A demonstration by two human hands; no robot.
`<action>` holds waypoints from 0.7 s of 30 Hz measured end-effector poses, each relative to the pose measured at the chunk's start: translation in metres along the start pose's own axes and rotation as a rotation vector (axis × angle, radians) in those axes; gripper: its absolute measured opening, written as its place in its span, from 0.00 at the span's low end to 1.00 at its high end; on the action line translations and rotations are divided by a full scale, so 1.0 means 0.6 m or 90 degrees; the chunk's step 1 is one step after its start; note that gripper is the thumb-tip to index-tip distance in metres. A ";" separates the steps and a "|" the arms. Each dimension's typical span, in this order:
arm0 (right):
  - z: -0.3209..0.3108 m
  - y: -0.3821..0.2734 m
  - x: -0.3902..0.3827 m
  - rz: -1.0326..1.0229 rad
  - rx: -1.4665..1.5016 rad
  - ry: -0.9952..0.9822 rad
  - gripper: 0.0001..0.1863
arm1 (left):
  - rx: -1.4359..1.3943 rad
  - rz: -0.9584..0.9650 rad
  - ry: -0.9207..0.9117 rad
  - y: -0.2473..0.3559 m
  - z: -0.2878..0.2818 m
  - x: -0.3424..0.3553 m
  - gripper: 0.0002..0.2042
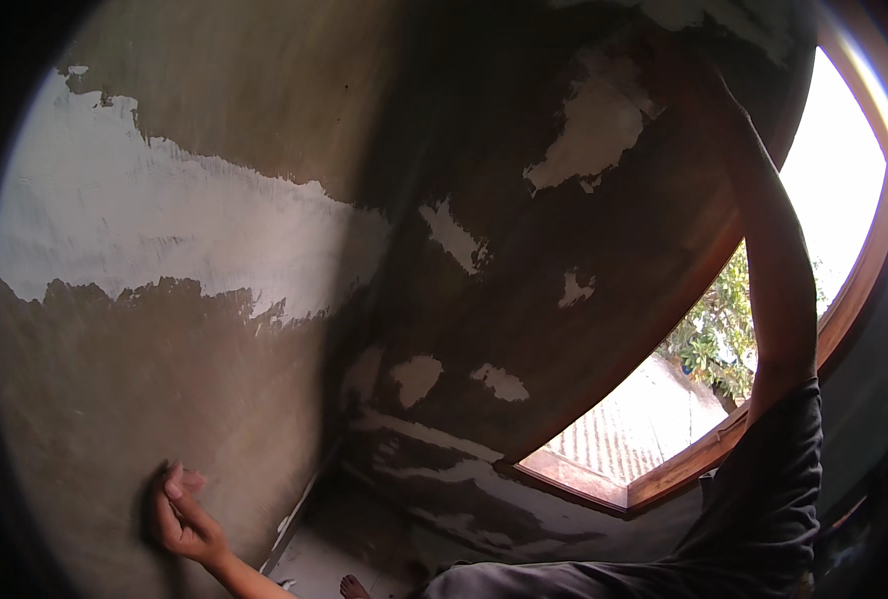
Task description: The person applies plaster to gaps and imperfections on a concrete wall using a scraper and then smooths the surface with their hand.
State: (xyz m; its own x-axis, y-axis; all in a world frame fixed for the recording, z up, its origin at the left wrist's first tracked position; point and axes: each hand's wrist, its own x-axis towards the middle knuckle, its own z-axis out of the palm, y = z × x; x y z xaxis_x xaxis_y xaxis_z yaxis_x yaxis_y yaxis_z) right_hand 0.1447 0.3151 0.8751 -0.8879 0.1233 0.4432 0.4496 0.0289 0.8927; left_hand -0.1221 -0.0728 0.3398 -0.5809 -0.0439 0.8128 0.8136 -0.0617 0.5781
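Observation:
My left hand (189, 521) is low on the left, next to the bare grey-brown wall (124, 389). Its fingers are loosely curled and apart, with nothing visible in them. My right arm (778, 270) stretches up past the window to the dark wall (524, 309) at the top. Deep shadow swallows the right hand (668, 75), so its fingers and anything it holds cannot be made out. Beside it is a pale filler patch (593, 125) with ragged edges. A broad whitish band of filler (194, 225) crosses the lit wall on the left.
A wooden window frame (663, 484) curves along the right, with foliage and a tiled roof (613, 429) outside. Smaller pale patches (454, 238) dot the dark wall. The two walls meet in a corner; below are a pale floor (314, 549) and a bare foot (353, 587).

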 end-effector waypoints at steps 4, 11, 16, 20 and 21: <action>-0.012 -0.078 0.030 0.103 0.214 -0.072 0.18 | 0.026 0.019 -0.003 -0.001 -0.040 0.005 0.14; -0.021 -0.019 0.078 0.018 0.171 -0.114 0.19 | 0.000 0.012 0.004 -0.007 -0.016 0.001 0.14; -0.016 -0.047 0.081 0.003 0.194 -0.096 0.19 | 0.011 0.032 -0.014 -0.007 -0.019 0.006 0.15; -0.029 -0.044 0.098 -0.009 0.197 -0.124 0.19 | 0.026 0.045 -0.004 -0.002 -0.018 0.007 0.15; -0.023 -0.055 0.098 -0.016 0.202 -0.112 0.19 | 0.036 0.048 0.006 -0.001 -0.019 0.008 0.15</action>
State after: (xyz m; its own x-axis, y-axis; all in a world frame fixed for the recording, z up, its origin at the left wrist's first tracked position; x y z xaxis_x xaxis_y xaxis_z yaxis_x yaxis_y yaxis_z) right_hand 0.0763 0.3075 0.8729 -0.8808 0.2872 0.3764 0.4608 0.3375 0.8208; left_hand -0.1258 -0.0840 0.3426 -0.5177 -0.0554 0.8538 0.8551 -0.0018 0.5184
